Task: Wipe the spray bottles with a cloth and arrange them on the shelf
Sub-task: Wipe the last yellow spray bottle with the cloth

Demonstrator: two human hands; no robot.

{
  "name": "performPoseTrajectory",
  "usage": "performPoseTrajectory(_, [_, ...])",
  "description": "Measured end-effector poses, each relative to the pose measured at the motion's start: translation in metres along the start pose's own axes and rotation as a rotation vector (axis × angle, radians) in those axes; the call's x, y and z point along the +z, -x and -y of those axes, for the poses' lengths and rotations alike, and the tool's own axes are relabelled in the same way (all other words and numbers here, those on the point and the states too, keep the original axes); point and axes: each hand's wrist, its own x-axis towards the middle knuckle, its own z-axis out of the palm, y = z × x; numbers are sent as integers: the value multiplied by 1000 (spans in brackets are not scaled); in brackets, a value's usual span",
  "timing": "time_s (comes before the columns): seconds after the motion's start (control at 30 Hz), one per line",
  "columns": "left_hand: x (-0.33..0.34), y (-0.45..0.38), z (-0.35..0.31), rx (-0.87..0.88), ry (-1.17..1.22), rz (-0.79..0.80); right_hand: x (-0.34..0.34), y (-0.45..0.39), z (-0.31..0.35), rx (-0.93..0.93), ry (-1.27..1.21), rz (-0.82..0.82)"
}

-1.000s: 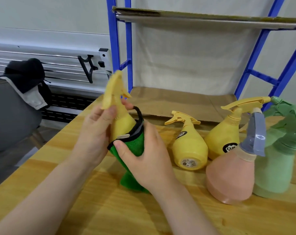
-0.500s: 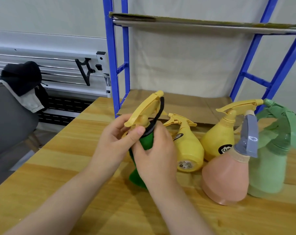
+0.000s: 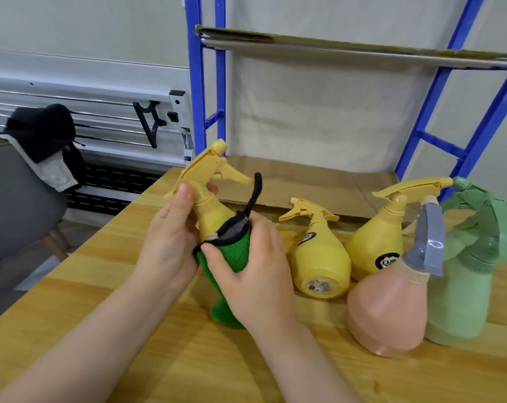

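My left hand (image 3: 167,245) grips a yellow spray bottle (image 3: 210,205) by its neck, thumb up near the trigger head. My right hand (image 3: 255,271) holds a green cloth (image 3: 236,251) with a black edge wrapped round the bottle's body. The bottle is tilted, its nozzle pointing up and to the right, above the wooden table (image 3: 101,286). To the right, a second yellow bottle (image 3: 322,257) lies on its side. A third yellow bottle (image 3: 374,245), a pink bottle with a grey-blue head (image 3: 391,309) and a green bottle (image 3: 461,286) stand beside it.
The blue-framed shelf (image 3: 207,82) stands behind the table, its lower board (image 3: 319,181) lined with cardboard and an upper board (image 3: 362,49) above. A grey chair (image 3: 13,205) with dark clothing draped on it sits at the left, past the table's left edge.
The held bottle has turned in my hands: its head swung from upright to pointing right, then lifted again. My right hand has slid the cloth round the body. The view has shifted slightly.
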Motion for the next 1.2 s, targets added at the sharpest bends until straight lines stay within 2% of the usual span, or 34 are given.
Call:
performPoseTrajectory(0.23, [2,-4,-5,-9,134,-147,0,1,-1,19,-72,72])
performPoseTrajectory(0.37, [-7,-11,-9,-27,274,-263,0,4,3,111,-257,140])
performPoseTrajectory(0.47, [-5,-10,-10,-6,300,-227,2,6,8,209,-365,144])
performPoseTrajectory(0.57, [2,-5,-8,8,319,-148,-2,4,12,396,-539,124])
performPoseTrajectory(0.7, [7,-4,-8,90,201,-85,-11,-3,12,751,-755,291])
performPoseTrajectory(0.77, [5,-2,-8,135,138,-81,-17,-8,12,865,-775,343])
performPoseTrajectory(0.9, [5,3,-8,223,51,-43,-18,-12,5,874,-607,301])
performPoseTrajectory(1.03, [3,3,-6,319,-76,17,-14,-12,3,849,-548,246])
performPoseTrajectory(1.2, [-4,1,-13,384,-168,67,-16,-16,3,693,-436,168])
